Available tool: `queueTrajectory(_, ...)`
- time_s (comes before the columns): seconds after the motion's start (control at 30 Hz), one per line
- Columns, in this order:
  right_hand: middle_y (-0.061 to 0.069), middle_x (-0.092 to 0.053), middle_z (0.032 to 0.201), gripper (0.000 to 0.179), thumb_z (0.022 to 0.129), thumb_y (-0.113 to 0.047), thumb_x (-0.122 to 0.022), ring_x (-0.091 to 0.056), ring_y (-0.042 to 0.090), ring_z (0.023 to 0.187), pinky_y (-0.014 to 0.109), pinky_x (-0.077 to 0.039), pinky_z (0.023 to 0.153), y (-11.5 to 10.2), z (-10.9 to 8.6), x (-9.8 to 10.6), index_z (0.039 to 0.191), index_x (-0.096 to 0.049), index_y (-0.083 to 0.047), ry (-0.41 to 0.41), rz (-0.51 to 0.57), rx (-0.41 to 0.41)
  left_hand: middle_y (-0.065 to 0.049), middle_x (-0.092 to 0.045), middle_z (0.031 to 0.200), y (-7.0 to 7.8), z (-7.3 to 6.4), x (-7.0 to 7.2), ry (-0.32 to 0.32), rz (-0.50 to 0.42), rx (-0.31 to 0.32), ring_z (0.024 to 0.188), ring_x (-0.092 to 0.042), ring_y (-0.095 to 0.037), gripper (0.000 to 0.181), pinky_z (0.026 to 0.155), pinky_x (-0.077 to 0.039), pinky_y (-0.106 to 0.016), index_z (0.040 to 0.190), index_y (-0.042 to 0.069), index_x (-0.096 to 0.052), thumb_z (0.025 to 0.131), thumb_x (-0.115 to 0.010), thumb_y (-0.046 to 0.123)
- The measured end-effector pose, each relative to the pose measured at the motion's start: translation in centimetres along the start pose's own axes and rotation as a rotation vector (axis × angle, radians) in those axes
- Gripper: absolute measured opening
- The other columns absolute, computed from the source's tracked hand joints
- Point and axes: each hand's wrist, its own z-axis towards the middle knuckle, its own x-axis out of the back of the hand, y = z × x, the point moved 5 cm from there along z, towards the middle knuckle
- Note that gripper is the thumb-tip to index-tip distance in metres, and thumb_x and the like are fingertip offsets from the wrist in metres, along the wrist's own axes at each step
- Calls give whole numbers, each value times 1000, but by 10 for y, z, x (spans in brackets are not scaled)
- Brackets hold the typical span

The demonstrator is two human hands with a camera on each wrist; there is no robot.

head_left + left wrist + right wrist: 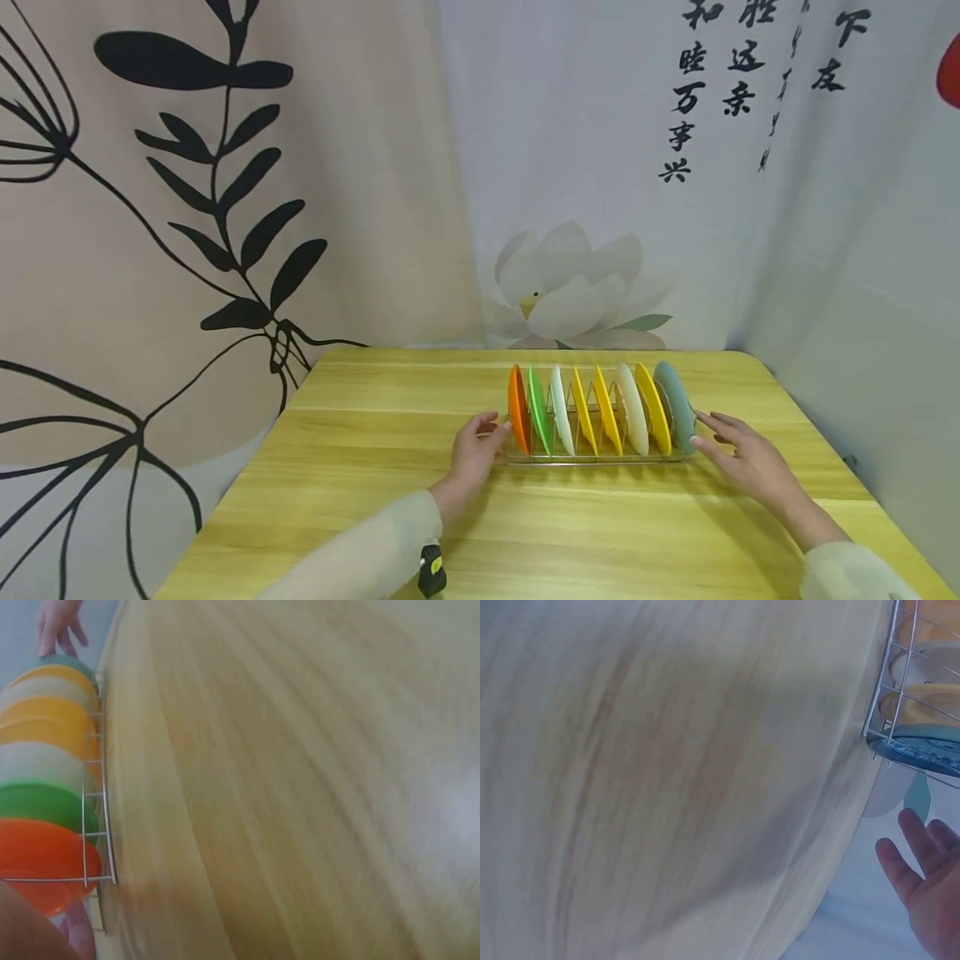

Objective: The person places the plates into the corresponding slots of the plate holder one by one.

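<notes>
A metal wire dish rack stands on the table with several plates upright in a row. An orange plate is at its left end, followed by a green plate and a whitish one. Yellow plates and a cream plate come after, and a blue-grey plate closes the right end. My left hand is at the rack's left end beside the orange plate, fingers loosely bent; contact is unclear. Beside the blue-grey plate, my right hand has its fingers spread, holding nothing.
The wooden table reaches back to a printed curtain with plants, a lotus and writing. Another stretch of pale curtain runs along the right side. A black device hangs at my left sleeve.
</notes>
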Motion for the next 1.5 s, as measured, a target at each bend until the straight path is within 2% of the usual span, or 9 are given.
queueTrajectory(0.23, 32, -38, 147, 64, 101, -45, -54, -49, 58, 116, 74, -41, 86, -12, -1, -7, 148, -45, -3, -12, -12, 14, -20, -58, 114, 2, 13, 14, 37, 61, -10, 89, -60, -26, 49, 77, -58, -45, 130, -6, -56, 93, -71, 22)
queueTrajectory(0.6, 30, -34, 151, 80, 98, -50, -57, -61, 44, 108, 67, -51, 75, -38, -18, -26, 156, -27, -4, -7, -63, 40, -20, -59, 113, -3, 42, 26, 79, 151, -20, 88, -61, -31, 49, 71, -58, -41, 127, -4, -59, 93, -71, 28)
queueTrajectory(0.73, 29, -31, 153, 83, 97, -52, -57, -68, 30, 83, 47, -55, 59, -49, -25, -30, 157, -23, -6, 2, -78, 42, -19, -59, 112, -4, 57, 31, 97, 194, -18, 87, -61, -27, 50, 68, -57, -35, 128, -4, -59, 92, -72, 29)
queueTrajectory(0.83, 28, -31, 153, 83, 96, -53, -58, -58, 10, 64, 28, -43, 44, -56, -29, -34, 157, -25, -8, 9, -101, 39, -19, -58, 112, -5, 69, 34, 107, 215, -14, 87, -59, -24, 51, 67, -56, -32, 129, -3, -59, 92, -72, 29)
queueTrajectory(1.0, 26, -34, 152, 81, 94, -51, -62, -42, 1, 50, 24, -35, 39, -65, -35, -38, 156, -31, -9, 31, -126, 44, -20, -59, 113, -3, 80, 38, 132, 254, -5, 87, -60, -27, 49, 71, -55, -34, 129, -2, -59, 93, -71, 29)
queueTrajectory(1.1, 25, -34, 152, 82, 94, -52, -62, -47, 6, 52, 27, -39, 42, -66, -34, -36, 156, -30, -9, 40, -123, 41, -22, -61, 116, 0, 76, 38, 149, 251, -12, 97, -61, -31, 49, 81, -54, -40, 130, -3, -58, 97, -65, 32)
queueTrajectory(1.23, 29, -29, 153, 89, 94, -52, -63, -65, 41, 87, 49, -53, 57, -57, -26, -27, 158, -21, -7, 38, -83, 34, -24, -53, 134, 8, 58, 28, 112, 186, -10, 122, -52, -38, 64, 102, -45, -50, 143, 0, -45, 100, -56, 46)
queueTrajectory(1.33, 31, -23, 155, 94, 95, -48, -63, -45, 60, 120, 70, -48, 78, -47, -14, -19, 159, -11, -6, 12, -29, 22, -24, -34, 152, 15, 40, 13, 64, 147, -13, 139, -33, -42, 83, 113, -30, -55, 155, 4, -25, 97, -55, 55)
queueTrajectory(1.5, 35, -15, 156, 100, 94, -45, -65, -26, 61, 132, 78, -29, 97, -34, 7, -14, 159, -1, -4, -63, 58, 14, -23, -6, 163, 22, 13, -12, 76, 159, -40, 147, -13, -41, 107, 119, -15, -54, 158, 4, -2, 90, -67, 53)
